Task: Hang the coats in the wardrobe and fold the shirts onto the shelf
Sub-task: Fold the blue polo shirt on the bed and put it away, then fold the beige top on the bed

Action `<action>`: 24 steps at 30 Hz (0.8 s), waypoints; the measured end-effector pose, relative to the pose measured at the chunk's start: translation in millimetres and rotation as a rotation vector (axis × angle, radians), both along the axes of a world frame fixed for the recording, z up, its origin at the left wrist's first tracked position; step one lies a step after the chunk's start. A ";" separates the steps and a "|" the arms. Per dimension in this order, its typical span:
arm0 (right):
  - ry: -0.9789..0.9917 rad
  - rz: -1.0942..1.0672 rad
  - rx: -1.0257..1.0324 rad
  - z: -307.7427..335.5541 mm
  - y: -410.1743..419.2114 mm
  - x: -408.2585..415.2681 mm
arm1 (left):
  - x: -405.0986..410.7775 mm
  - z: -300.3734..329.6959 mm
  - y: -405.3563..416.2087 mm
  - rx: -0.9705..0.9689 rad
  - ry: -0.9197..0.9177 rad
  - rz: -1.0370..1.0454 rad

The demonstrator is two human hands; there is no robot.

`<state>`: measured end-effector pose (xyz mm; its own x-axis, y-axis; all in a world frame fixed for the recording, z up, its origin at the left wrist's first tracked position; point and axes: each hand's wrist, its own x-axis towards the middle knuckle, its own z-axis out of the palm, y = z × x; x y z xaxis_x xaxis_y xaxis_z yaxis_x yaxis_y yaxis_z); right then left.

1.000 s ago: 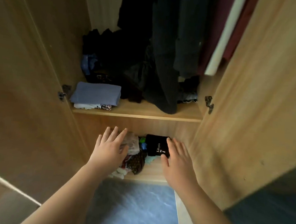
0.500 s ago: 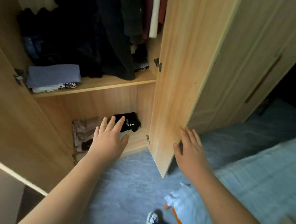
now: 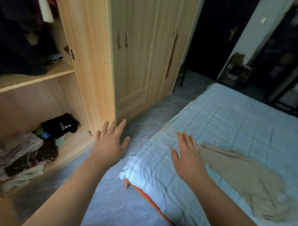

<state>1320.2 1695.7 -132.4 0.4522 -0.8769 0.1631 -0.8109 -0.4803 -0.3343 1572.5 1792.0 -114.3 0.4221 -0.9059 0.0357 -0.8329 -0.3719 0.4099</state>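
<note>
You have turned away from the wardrobe (image 3: 89, 56) since a second ago: then both your hands were down at its bottom shelf beside the black folded shirt (image 3: 61, 127), and now that shirt lies alone at the right end of the bottom shelf, touched by neither hand. Half a second ago your right hand was at the lower edge of the open door; it has since crossed to the bed (image 3: 231, 121).

Your left hand (image 3: 110, 142) is spread flat with straight fingers, holding nothing, in the air over the floor just beside the foot of the open door. Your right hand (image 3: 187, 159) is likewise flat and empty, over the near-left part of the bed, close to its left edge. Whether it rests on the sheet or hovers above it, I cannot tell.

Just to the right of that hand a beige garment (image 3: 245, 181) lies crumpled and unfolded along the near side of the bed. Whether it is a shirt or something else cannot be made out from here.

The change suggests one shirt is stowed and you are going for the next piece. Dark coats (image 3: 15, 34) already hang above the upper shelf (image 3: 33, 78). The beige garment looks like the nearest work left, and your right hand is best placed to take it.
</note>
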 end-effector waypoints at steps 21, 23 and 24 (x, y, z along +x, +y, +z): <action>-0.060 -0.579 0.197 -85.0 -112.1 -472.9 | -434.9 -75.9 -256.8 0.084 0.036 -0.528; -0.059 -0.604 0.280 -107.9 -117.9 -508.9 | -467.7 -95.6 -273.9 0.124 0.067 -0.524; -0.048 -0.613 0.323 -120.3 -120.2 -524.7 | -482.6 -104.9 -280.3 0.143 0.082 -0.524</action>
